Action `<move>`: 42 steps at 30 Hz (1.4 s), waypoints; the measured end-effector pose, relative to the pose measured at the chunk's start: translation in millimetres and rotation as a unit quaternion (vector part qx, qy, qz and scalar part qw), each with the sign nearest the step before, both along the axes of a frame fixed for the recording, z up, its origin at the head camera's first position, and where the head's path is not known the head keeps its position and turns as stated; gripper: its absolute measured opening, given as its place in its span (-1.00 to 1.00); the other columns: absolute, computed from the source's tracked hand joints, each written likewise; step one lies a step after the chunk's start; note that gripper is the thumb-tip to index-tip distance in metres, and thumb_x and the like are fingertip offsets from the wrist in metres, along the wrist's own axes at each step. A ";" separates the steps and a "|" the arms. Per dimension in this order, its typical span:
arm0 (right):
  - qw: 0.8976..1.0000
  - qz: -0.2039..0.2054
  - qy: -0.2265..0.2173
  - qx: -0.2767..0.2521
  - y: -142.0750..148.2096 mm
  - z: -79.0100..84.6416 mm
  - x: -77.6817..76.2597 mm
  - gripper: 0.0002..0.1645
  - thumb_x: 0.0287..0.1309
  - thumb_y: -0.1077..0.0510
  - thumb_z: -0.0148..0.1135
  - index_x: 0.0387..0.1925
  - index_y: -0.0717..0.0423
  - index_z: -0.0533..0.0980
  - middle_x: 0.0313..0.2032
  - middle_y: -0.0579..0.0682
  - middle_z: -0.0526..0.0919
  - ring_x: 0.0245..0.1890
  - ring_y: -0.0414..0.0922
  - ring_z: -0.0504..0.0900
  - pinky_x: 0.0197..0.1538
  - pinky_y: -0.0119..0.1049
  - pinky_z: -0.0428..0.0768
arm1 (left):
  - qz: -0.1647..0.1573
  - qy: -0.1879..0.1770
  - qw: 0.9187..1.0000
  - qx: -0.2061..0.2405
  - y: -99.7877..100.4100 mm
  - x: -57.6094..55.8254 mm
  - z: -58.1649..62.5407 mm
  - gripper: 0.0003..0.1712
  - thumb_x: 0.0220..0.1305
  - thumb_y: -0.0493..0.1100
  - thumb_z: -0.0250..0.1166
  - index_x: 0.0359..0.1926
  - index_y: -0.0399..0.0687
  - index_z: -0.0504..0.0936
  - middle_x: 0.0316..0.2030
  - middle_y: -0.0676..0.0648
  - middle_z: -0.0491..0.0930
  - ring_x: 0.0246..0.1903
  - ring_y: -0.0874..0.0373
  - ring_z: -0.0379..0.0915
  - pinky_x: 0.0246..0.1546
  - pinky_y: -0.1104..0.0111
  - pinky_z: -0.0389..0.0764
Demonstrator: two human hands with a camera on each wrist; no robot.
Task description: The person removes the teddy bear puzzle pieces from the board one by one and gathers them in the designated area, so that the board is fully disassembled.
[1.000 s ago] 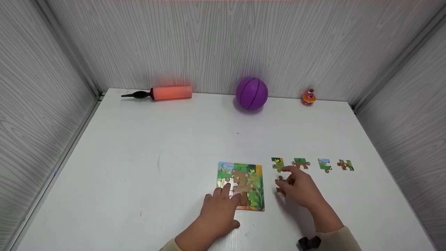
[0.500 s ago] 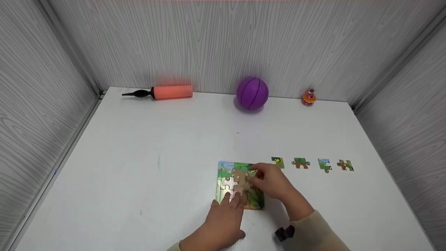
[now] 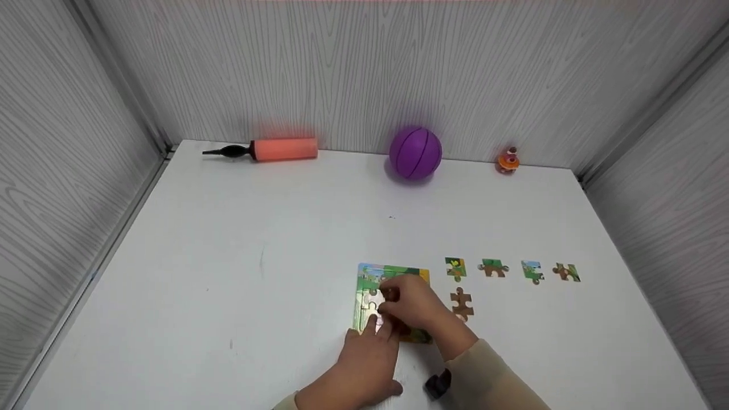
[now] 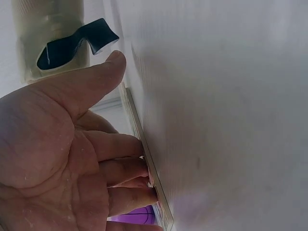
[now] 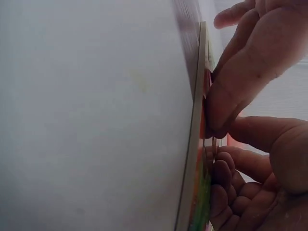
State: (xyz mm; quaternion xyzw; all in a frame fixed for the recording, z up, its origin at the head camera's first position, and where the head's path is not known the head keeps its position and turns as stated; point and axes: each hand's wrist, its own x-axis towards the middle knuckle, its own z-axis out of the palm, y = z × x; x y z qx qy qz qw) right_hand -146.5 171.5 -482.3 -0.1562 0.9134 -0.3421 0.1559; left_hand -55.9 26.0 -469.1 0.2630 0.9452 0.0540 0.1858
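Observation:
A square jigsaw board (image 3: 366,270) with a bear picture lies on the table, and white patches show at its left part. My left hand (image 3: 370,364) rests its straight fingertips on the board's lower part. In the left wrist view, the left thumb (image 4: 98,79) stands apart from the fingers. My right hand (image 3: 418,304) is over the middle of the board, with bent thumb and forefinger at the picture. Whether a piece is between them is hidden. Beside the board lies a brown puzzle piece (image 3: 461,303).
A row of puzzle pieces (image 3: 493,267) lies right of the board. At the back wall are a red and black hand pump (image 3: 285,149), a purple ball (image 3: 416,152) and a small orange and pink toy (image 3: 507,161). Grey wood-grain panels (image 3: 273,74) enclose the table.
My right hand has left the brown puzzle piece, which stays on the table, and has moved left onto the board. The left hand has slid slightly down and right on the board.

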 end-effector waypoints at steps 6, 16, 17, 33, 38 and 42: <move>1.000 -0.019 0.008 -0.016 -0.6 -4.2 1.0 -0.83 0.25 0.24 0.48 -0.12 0.12 0.73 -0.40 -0.11 0.61 -0.40 -0.14 0.54 -0.23 -0.13 0.58 | 0.004 -0.001 1.000 -0.010 1.0 -0.8 0.8 0.24 0.10 0.46 0.52 0.61 -0.10 0.30 0.62 -0.08 0.19 0.55 -0.15 0.15 0.12 -0.19 0.58; 0.997 -0.056 -0.017 -0.047 0.4 -7.3 3.3 -0.65 0.20 0.24 0.50 0.03 0.21 0.69 -0.26 -0.06 0.62 -0.27 -0.10 0.55 -0.12 -0.08 0.60 | 0.011 -0.009 1.000 -0.019 1.5 -0.5 0.6 0.16 0.11 0.48 0.50 0.59 0.02 0.38 0.64 0.02 0.15 0.58 -0.08 0.10 -0.04 -0.24 0.61; 0.997 -0.059 -0.017 -0.048 0.1 -7.4 3.6 -0.65 0.20 0.24 0.50 0.03 0.20 0.68 -0.26 -0.07 0.62 -0.28 -0.10 0.55 -0.13 -0.09 0.60 | 0.012 -0.011 1.000 -0.018 1.5 -0.7 0.9 0.16 0.11 0.48 0.50 0.59 0.02 0.38 0.64 0.02 0.15 0.58 -0.08 0.10 -0.04 -0.25 0.61; 0.990 -0.083 0.010 -0.112 -1.0 -14.3 10.0 -0.84 0.30 0.18 0.49 -0.18 0.06 0.62 -0.36 -0.11 0.62 -0.36 -0.15 0.58 -0.22 -0.16 0.58 | 0.010 -0.017 1.000 0.002 1.9 -2.6 0.5 0.15 0.11 0.42 0.53 0.57 -0.02 0.39 0.61 -0.02 0.22 0.56 -0.12 0.14 -0.10 -0.24 0.66; 0.988 -0.095 0.004 -0.123 -2.2 -14.0 12.1 -0.88 0.34 0.26 0.42 -0.17 0.04 0.63 -0.38 -0.11 0.64 -0.37 -0.15 0.60 -0.23 -0.16 0.60 | 0.011 -0.015 1.000 -0.002 2.2 -3.4 1.1 0.14 0.11 0.42 0.53 0.56 -0.04 0.40 0.60 -0.03 0.24 0.56 -0.13 0.15 -0.16 -0.18 0.70; 0.987 -0.104 0.008 -0.122 -2.6 -12.4 13.7 -0.86 0.36 0.31 0.38 -0.17 0.01 0.64 -0.35 -0.13 0.66 -0.33 -0.15 0.62 -0.17 -0.15 0.63 | 0.012 -0.012 1.000 -0.008 2.7 -3.0 2.0 0.08 0.10 0.43 0.53 0.51 -0.04 0.49 0.58 -0.02 0.28 0.56 -0.12 0.16 -0.18 -0.19 0.69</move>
